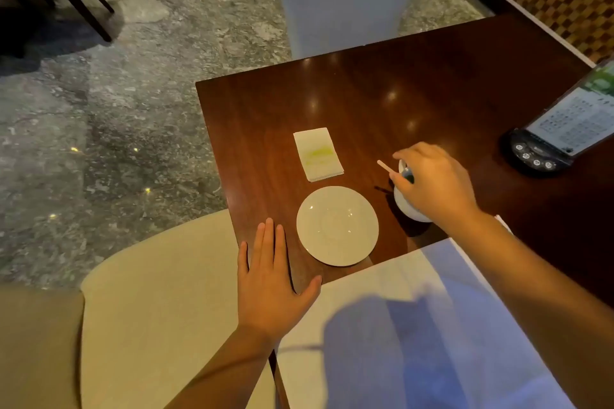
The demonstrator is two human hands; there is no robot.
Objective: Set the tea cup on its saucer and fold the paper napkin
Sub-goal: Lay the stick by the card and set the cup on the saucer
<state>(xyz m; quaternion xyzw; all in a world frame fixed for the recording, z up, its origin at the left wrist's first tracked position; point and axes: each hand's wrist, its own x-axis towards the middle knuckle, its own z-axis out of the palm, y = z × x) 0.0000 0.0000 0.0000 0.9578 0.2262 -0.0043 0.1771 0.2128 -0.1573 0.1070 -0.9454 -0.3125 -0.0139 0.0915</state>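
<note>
The right hand (pixel 435 183) curls over the tea cup (pixel 410 206), gripping its rim; saucer (pixel 337 226) sits empty just left of it, napkin (pixel 318 154) beyond. The left hand (pixel 270 279) lies flat, empty.

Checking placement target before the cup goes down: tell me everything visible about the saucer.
The saucer is a plain white, glossy round dish, ceramic by its look, with a faint circular well at its centre. It lies flat and empty on the dark wooden table, near the front edge. The folded paper napkin lies just beyond it, apart. The left hand rests flat beside it, not touching.
</note>
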